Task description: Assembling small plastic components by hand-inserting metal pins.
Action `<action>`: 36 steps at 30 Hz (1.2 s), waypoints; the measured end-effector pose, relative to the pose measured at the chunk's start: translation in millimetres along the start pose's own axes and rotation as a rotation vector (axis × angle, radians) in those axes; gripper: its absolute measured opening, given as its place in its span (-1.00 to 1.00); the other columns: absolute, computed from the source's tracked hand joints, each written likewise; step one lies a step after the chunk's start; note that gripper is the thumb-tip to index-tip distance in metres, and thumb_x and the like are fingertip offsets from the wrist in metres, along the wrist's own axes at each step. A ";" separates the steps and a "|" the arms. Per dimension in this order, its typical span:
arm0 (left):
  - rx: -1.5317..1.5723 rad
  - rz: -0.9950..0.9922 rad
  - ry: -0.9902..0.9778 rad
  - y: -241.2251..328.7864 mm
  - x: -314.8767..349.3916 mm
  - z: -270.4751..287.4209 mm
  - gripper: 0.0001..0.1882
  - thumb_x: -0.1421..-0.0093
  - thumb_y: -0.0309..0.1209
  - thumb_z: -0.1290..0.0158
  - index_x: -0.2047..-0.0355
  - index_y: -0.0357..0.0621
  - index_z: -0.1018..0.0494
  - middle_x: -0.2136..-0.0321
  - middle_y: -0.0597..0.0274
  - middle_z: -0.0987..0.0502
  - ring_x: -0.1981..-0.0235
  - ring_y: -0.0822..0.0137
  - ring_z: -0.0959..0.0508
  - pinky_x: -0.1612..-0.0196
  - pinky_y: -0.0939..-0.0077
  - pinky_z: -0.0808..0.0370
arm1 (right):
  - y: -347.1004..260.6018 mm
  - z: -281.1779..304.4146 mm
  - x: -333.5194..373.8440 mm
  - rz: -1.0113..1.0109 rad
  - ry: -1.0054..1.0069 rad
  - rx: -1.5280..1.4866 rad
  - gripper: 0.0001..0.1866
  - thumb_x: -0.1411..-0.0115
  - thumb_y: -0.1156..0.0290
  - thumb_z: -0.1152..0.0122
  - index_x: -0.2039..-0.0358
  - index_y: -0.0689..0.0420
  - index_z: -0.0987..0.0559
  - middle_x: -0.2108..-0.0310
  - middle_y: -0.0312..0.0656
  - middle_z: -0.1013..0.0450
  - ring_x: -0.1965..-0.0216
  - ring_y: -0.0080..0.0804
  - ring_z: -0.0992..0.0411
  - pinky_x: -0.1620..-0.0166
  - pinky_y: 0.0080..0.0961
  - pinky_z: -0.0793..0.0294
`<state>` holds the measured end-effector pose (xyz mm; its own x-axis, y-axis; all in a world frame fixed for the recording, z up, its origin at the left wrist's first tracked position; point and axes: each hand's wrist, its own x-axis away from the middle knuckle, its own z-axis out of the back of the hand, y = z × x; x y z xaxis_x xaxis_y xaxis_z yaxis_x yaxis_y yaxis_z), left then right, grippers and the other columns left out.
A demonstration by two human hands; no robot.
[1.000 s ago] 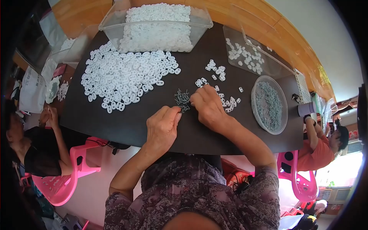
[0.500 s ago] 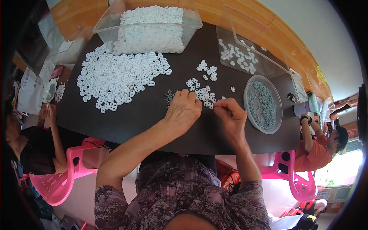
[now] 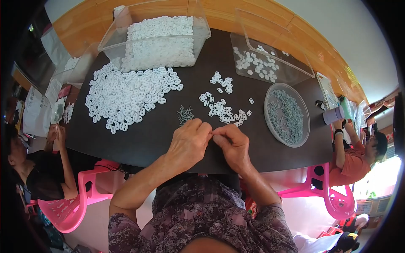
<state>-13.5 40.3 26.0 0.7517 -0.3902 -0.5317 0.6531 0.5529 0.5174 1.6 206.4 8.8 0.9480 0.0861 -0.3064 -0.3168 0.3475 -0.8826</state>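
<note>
Fingertips pinched, my left hand point(image 3: 188, 143) and my right hand point(image 3: 233, 145) meet close to the front of the dark table point(image 3: 139, 147). Whatever small piece is between them is too hidden to name. Just beyond my left hand lies a little heap of grey screws point(image 3: 184, 114). Past my right hand are scattered small white plastic pieces with holes point(image 3: 223, 110), and a smaller group point(image 3: 221, 82) behind them. A large pile of white oval two-holed pieces point(image 3: 130, 95) spreads over the left of the table.
A clear bin point(image 3: 162, 46) full of white pieces stands at the back left. Another clear bin point(image 3: 263, 63) holds round white pieces. A round tub point(image 3: 288, 114) of grey screws is at the right, near a purple cup point(image 3: 333, 115). People sit at both sides on pink chairs point(image 3: 82, 198).
Both hands have drawn back toward me and come together at the fingertips. The screw heap now shows more fully. The view has shifted slightly.
</note>
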 end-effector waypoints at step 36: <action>0.814 0.577 0.244 2.4 53.9 -1.3 -0.74 -0.13 -0.69 -0.04 0.16 -0.25 -0.46 0.44 0.29 -0.42 0.45 0.50 -0.46 0.41 0.67 -0.43 | -26.0 -28.3 18.7 -0.131 -0.051 -0.232 -0.76 -0.07 0.73 -0.15 0.21 0.30 -0.50 0.31 -0.29 -0.40 0.28 -0.63 -0.38 0.19 -0.71 -0.36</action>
<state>28.4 21.6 -2.3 0.9911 -0.0122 -0.1328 0.1312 -0.0932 0.9870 26.7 172.5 15.9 0.9798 0.1036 -0.1710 -0.1842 0.1359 -0.9734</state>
